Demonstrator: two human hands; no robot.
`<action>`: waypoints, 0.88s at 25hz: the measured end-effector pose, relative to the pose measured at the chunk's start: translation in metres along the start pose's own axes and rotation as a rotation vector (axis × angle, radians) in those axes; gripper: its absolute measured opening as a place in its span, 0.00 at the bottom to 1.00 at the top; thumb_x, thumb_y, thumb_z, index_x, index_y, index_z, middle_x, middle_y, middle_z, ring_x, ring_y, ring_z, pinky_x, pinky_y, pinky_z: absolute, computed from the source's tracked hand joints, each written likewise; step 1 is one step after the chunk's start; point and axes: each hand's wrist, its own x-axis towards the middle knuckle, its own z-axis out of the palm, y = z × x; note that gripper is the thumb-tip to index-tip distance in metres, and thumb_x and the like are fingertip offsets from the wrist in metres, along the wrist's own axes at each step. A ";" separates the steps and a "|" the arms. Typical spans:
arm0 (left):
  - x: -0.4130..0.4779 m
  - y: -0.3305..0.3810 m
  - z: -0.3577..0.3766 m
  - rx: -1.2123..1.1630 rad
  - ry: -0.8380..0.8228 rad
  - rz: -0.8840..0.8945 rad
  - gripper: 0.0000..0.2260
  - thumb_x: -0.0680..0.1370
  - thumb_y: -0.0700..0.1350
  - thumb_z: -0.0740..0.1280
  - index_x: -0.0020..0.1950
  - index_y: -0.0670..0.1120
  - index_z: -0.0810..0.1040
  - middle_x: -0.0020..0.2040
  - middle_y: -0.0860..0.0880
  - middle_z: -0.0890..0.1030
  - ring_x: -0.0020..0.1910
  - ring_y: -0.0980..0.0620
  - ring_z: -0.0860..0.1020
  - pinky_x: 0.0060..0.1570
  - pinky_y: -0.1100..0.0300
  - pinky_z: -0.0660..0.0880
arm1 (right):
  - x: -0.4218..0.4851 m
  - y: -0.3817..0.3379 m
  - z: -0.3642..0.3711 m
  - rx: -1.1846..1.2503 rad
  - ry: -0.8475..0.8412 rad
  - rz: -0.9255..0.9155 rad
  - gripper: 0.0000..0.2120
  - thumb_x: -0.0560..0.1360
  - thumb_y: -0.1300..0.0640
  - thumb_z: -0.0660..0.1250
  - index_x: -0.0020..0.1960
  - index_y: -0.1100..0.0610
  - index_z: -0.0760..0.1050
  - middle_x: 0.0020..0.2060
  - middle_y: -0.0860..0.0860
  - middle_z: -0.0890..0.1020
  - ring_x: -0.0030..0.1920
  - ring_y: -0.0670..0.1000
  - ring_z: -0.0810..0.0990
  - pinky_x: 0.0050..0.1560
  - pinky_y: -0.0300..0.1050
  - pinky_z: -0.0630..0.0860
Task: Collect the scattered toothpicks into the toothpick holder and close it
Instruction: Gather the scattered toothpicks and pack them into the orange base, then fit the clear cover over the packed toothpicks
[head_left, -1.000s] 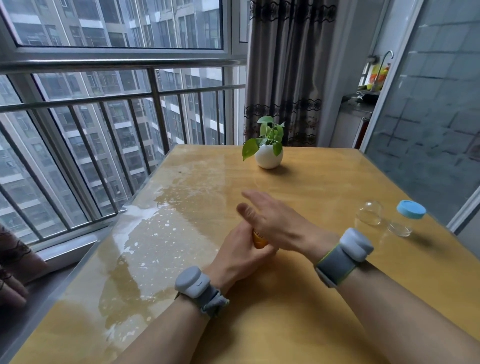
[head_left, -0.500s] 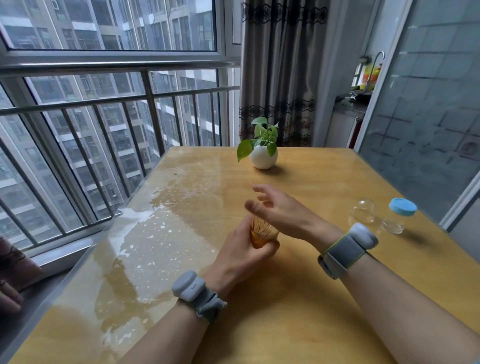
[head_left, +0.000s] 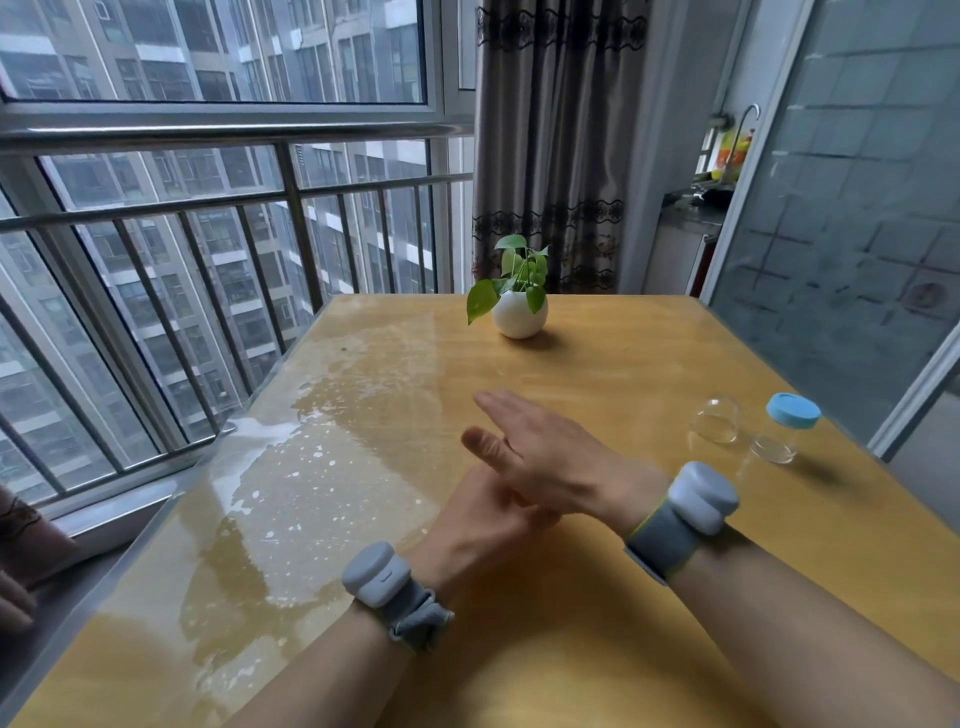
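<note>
My left hand (head_left: 475, 527) is curled into a fist near the middle of the yellow table (head_left: 597, 654). It grips an upright bundle of toothpicks, now hidden under my other hand. My right hand (head_left: 550, 457) lies flat across the top of that fist, palm down, fingers straight and apart, holding nothing. To the right stands a small clear toothpick holder (head_left: 776, 447) with a light blue cap (head_left: 793, 410) at its top. A clear dome-shaped cover (head_left: 718, 421) lies on its side next to it. No loose toothpicks show on the table.
A white round pot with a green plant (head_left: 519, 312) stands at the far middle of the table. A pale blotchy patch (head_left: 322, 467) covers the table's left half. A window with metal railings (head_left: 208, 208) runs along the left, a glass door (head_left: 857, 208) along the right.
My right hand has dropped flat onto the top of the bundle, which showed half a second ago and is now covered. The left hand stays put.
</note>
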 end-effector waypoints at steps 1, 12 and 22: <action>-0.002 0.002 0.003 -0.044 -0.032 -0.004 0.06 0.74 0.46 0.69 0.48 0.46 0.77 0.39 0.51 0.79 0.35 0.58 0.76 0.33 0.65 0.72 | 0.001 0.006 -0.001 0.037 0.027 0.021 0.38 0.77 0.32 0.44 0.78 0.55 0.59 0.76 0.52 0.64 0.76 0.51 0.60 0.75 0.51 0.58; 0.008 -0.002 -0.006 -0.006 -0.034 -0.109 0.13 0.71 0.53 0.72 0.52 0.52 0.74 0.44 0.52 0.80 0.39 0.57 0.77 0.40 0.62 0.75 | -0.015 0.099 -0.041 -0.013 0.448 0.414 0.18 0.82 0.47 0.57 0.65 0.57 0.73 0.64 0.57 0.76 0.63 0.59 0.75 0.60 0.51 0.72; 0.010 -0.006 -0.014 -0.110 -0.093 -0.136 0.20 0.69 0.59 0.72 0.55 0.52 0.74 0.45 0.53 0.80 0.43 0.56 0.79 0.43 0.61 0.77 | -0.002 0.167 -0.036 -0.343 0.115 0.845 0.14 0.78 0.58 0.60 0.61 0.61 0.75 0.61 0.60 0.78 0.63 0.62 0.74 0.60 0.50 0.71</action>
